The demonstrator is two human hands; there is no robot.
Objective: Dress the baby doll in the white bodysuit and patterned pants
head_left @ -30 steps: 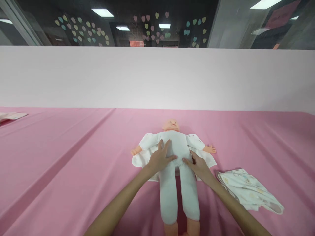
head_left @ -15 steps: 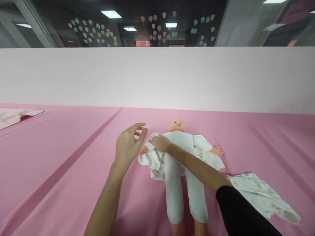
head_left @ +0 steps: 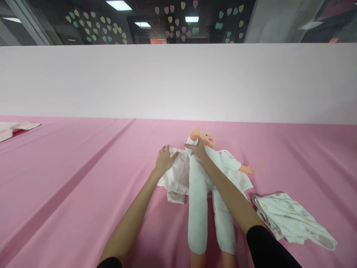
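A baby doll in a white bodysuit lies on its back on the pink sheet, head away from me. An open white garment is spread under it. My right hand reaches across the doll and grips its near-left arm, raised beside the head. My left hand rests on the garment's left side, fingers bent on the cloth. The doll's other arm lies out to the right.
A folded patterned cloth lies on the sheet to the right of the doll's legs. A pale pink cloth sits at the far left edge. A white wall panel stands behind the surface.
My right hand has lifted the doll's arm from the sheet up beside its head. My left hand came down from the air onto the garment's left side.
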